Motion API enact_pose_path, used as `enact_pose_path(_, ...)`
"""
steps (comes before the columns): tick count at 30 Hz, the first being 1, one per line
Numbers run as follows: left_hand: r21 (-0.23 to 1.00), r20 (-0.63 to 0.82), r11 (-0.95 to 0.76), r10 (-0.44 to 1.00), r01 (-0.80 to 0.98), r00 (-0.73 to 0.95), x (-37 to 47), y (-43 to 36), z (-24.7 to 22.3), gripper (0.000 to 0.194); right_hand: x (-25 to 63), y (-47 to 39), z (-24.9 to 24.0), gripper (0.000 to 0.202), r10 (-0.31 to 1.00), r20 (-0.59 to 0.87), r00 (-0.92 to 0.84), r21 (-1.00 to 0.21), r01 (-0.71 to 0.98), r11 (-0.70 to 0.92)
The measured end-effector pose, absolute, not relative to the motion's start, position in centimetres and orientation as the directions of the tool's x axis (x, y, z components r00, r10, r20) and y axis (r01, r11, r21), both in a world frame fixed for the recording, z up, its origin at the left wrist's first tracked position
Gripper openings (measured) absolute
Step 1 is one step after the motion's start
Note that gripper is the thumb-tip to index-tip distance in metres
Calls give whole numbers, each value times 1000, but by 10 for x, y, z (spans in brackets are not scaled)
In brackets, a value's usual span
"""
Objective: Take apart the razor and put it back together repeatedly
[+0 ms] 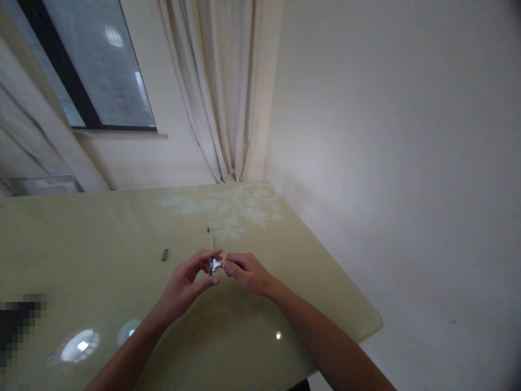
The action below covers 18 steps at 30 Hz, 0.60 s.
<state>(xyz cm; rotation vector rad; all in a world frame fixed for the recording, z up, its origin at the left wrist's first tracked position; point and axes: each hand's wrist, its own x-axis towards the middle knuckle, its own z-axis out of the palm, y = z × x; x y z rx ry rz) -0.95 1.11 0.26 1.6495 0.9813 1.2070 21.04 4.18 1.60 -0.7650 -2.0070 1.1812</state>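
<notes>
Just above the table, both hands meet at a small shiny silver piece [215,265] with a dark bar across its left end; its exact kind is too small to tell. My left hand [191,274] curls around the dark bar, thumb below and fingers above and behind. At the narrow right end of the silver piece, the fingers of my right hand [247,271] are closed in a pinch, with something dark partly showing under them. Beyond my left fingertips, a thin white strip [210,239] with a dark tip is visible, its near end hidden.
A small dark rectangular piece [165,254] with a teal middle lies left of my hands on the glossy yellowish table [101,239]. A wall [391,163] borders the table's right side. Curtains [220,87] hang behind it, beside a window [101,60]. A blurred dark patch [18,326] sits lower left.
</notes>
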Motion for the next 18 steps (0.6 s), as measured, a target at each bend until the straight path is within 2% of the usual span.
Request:
enact_pose_path(9, 934, 279, -330, 912, 135, 300, -8, 14, 0, 42, 209, 41, 16, 48, 669, 190, -718, -969, -30, 243)
enact_pose_path(12, 941, 262, -314, 913, 126, 314, -8, 13, -1, 43, 209, 43, 11, 47, 700, 176, -692, -977, -37, 208)
enact_pose_path(18, 945, 259, -305, 917, 117, 303, -9, 12, -4, 45, 209, 45, 9, 42, 724, 179, -666, -970, 5, 244)
